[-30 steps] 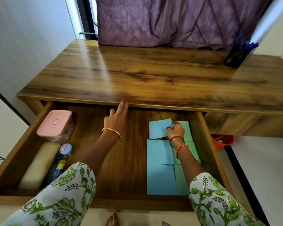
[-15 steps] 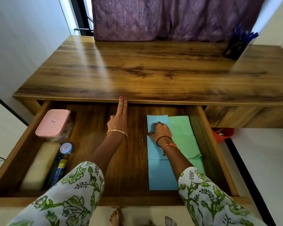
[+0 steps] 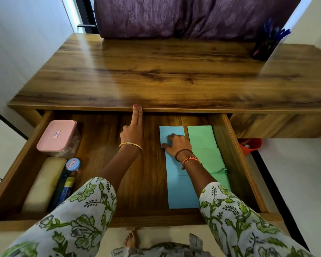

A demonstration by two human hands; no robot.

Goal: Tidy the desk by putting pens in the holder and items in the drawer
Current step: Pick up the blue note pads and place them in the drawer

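The wooden drawer (image 3: 237, 164) stands pulled out under the desk top (image 3: 165, 75). Blue paper sheets (image 3: 180, 190) and green paper sheets (image 3: 202, 136) lie in two rows on its right side. My right hand (image 3: 176, 143) rests on the top blue sheet, fingers bent and pressing down on it. My left hand (image 3: 132, 130) is in the middle of the drawer, two straight fingers touching the desk's front edge, the other fingers curled. A dark pen holder (image 3: 263, 47) with blue pens stands at the desk's far right corner.
On the drawer's left side are a pink-lidded box (image 3: 57, 136), a cream case (image 3: 43, 184), a small blue-lidded jar (image 3: 73, 164) and a blue-yellow tube (image 3: 66, 190). A purple curtain (image 3: 183, 15) hangs behind the desk. An orange bin (image 3: 250, 145) sits on the floor at right.
My right hand laid the lifted blue sheet flat beside the green ones and now presses on it. My left hand's fingers straightened up to the desk edge.
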